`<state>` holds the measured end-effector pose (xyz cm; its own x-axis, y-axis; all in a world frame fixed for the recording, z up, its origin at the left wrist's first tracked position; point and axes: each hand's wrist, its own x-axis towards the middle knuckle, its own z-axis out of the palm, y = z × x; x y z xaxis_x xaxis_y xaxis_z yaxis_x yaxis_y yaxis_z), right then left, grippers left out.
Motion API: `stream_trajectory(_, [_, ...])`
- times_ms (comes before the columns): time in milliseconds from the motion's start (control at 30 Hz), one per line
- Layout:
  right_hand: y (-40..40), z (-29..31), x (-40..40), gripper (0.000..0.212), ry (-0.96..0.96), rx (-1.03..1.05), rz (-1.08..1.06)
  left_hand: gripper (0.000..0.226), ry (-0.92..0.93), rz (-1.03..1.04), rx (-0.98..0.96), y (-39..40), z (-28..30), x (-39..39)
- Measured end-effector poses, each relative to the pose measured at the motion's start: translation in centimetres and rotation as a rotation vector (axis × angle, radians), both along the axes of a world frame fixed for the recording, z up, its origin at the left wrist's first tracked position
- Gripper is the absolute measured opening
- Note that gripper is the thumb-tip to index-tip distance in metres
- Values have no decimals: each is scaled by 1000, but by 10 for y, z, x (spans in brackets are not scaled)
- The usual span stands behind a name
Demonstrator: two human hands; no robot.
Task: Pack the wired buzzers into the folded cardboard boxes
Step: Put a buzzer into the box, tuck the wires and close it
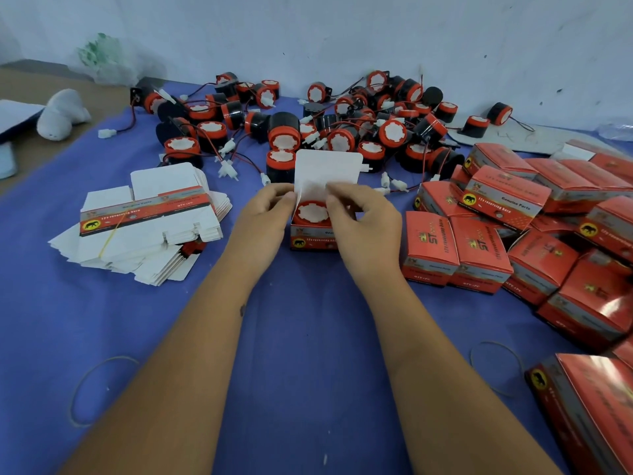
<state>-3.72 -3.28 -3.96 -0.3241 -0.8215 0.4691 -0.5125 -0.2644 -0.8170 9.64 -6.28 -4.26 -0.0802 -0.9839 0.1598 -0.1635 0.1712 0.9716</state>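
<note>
Nearest me, two loose rubber bands lie on the blue tabletop, one below and left of my grip, one below and right, both well apart from the work. My left hand pinches the left side flap of the open box, thumb and forefinger closed on the card; my right hand pinches the right flap the same way. In my judgement I hold both flaps so as to fold them inward before the lid comes down; that lid stands upright just beyond my fingertips. The box rests on the tabletop between my hands, so neither hand bears its weight. The buzzer sits inside the box, red rim and white face upward, directly between the two pinches and slightly below them; its wire is not visible, presumably tucked beneath, though I cannot confirm it. Left of my left hand, near it, lies a stack of flat unfolded boxes bound with a band, within reach for the next unit. Right of my right hand, just beside it, the closed red boxes stand grouped as finished stock. Beyond the lid, toward the wall, the unpacked buzzers lie heaped with tangled leads.
</note>
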Motion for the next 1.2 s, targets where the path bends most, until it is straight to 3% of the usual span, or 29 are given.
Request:
stream_trajectory(200, [0,4,0,34,-51,93,124,19,-4,-1,-24,1,-1,0])
stream_trajectory(567, [0,-1,5,31,-168,80,79,40,-23,37,-122,4,0,-6])
stream_trajectory(633, [1,-1,2,25,-258,97,99,43,-21,63,-149,5,2,-4])
stream_trajectory(733, [1,2,0,36,-381,65,87,44,-35,83,-191,5,3,0])
stream_trajectory(867, [-4,-1,0,49,-259,34,21,34,-75,119,-231,3,3,4])
stream_trajectory(967, [-4,-3,-3,35,-204,52,105,31,-112,121,-246,4,4,6])
stream_trajectory(1033, [-4,-5,-4,30,-247,54,138,31,-127,119,-248,3,4,7])
stream_trajectory(1200, [-8,-4,-9,48,-451,92,150,33,-64,60,-156,2,4,13])
